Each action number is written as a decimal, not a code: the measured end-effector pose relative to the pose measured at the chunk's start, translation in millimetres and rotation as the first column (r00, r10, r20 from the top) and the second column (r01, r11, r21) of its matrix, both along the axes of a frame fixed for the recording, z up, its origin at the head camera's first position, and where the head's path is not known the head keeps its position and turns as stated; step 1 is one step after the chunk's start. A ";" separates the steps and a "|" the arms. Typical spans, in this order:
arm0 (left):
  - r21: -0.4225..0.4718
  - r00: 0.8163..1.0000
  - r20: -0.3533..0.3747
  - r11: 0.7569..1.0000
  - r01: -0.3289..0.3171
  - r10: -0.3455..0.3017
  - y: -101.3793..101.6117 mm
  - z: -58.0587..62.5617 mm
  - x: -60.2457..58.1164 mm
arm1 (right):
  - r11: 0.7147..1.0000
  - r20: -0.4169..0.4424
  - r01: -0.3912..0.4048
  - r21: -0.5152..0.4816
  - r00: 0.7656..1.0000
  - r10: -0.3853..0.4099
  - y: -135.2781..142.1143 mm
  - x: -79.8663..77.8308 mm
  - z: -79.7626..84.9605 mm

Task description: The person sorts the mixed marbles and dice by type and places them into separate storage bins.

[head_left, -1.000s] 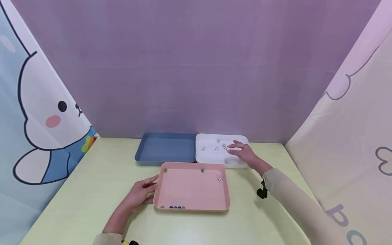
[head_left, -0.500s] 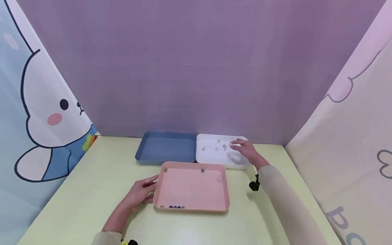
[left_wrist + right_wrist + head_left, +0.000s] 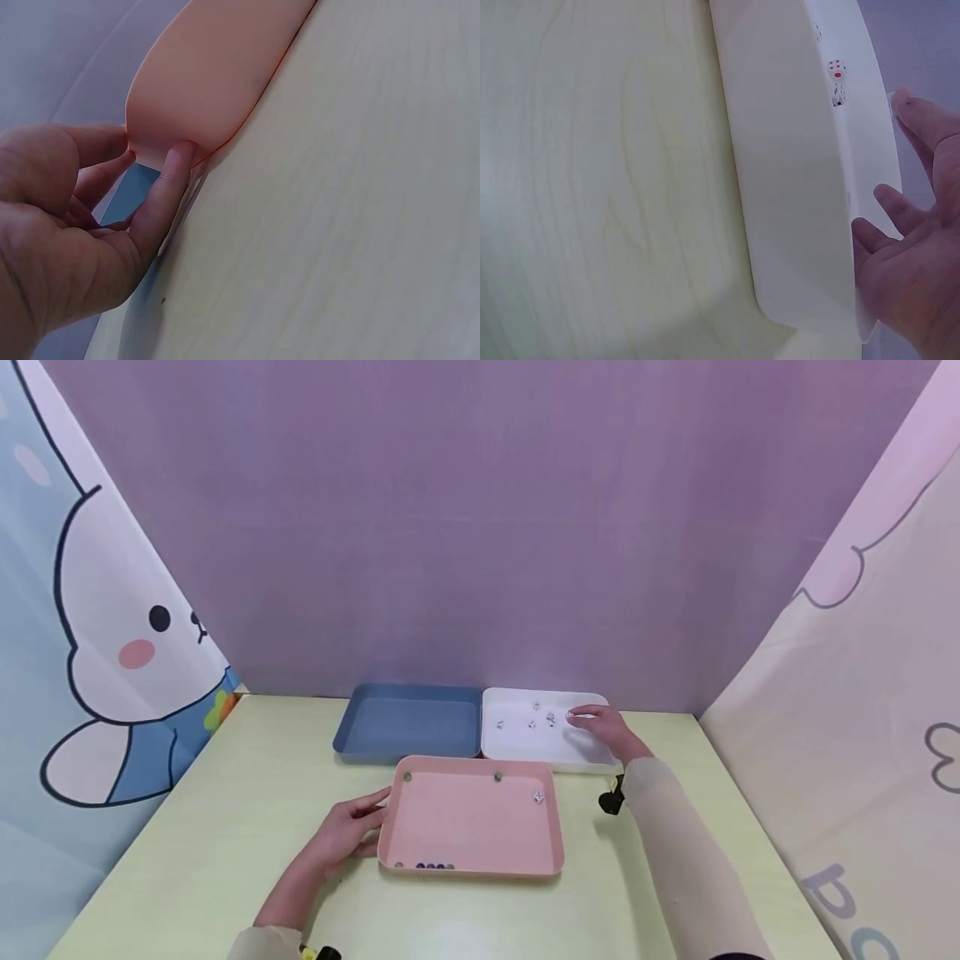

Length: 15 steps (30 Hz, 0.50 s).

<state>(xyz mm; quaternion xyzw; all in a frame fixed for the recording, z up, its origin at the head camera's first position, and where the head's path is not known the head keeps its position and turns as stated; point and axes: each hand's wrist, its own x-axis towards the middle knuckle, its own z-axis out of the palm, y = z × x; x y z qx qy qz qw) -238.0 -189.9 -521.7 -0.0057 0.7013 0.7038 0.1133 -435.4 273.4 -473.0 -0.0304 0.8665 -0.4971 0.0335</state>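
Note:
In the head view my left hand (image 3: 341, 833) holds the left end of a shallow pink tray (image 3: 476, 766). The left wrist view has its fingers at the rim and the thumb (image 3: 176, 176) low on the outer wall. A white die (image 3: 538, 797) lies in that tray's right part. Small round marbles (image 3: 498, 777) rest along its far and near walls. Over the right part of a white tray (image 3: 517, 753), my right hand (image 3: 603, 727) pinches a white die (image 3: 892, 103), mostly hidden by the fingertips. Several dice (image 3: 532, 724) lie in the white tray.
A blue tray (image 3: 408, 727) stands against the white tray's left side, behind the pink one. All three are on a pale wooden table (image 3: 292, 752). A purple backdrop (image 3: 480, 543) rises behind, with printed cloths (image 3: 127, 693) at both sides.
My right hand has lifted a die from the cluster in the white tray and moved slightly right and back with it. The left hand stays at the pink tray.

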 end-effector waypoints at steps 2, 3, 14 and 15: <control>0.003 1.000 0.002 1.000 -0.001 0.001 1.1 -0.8 0.5 | 1.000 -0.001 0.005 0.008 1.000 -0.005 0.8 -0.8 -2.6; 0.003 1.000 0.004 1.000 -0.001 0.001 1.6 -1.0 0.6 | 1.000 0.001 0.008 0.013 1.000 -0.008 0.9 -1.2 -3.4; -0.011 1.000 0.008 1.000 -0.021 0.021 2.9 0.9 -2.9 | 0.998 0.004 -0.019 0.053 1.000 0.019 4.5 -7.5 -0.8; -0.013 1.000 0.010 1.000 -0.021 0.022 2.9 0.4 -3.0 | 0.999 0.006 -0.020 0.043 1.000 0.020 4.3 -6.6 -0.4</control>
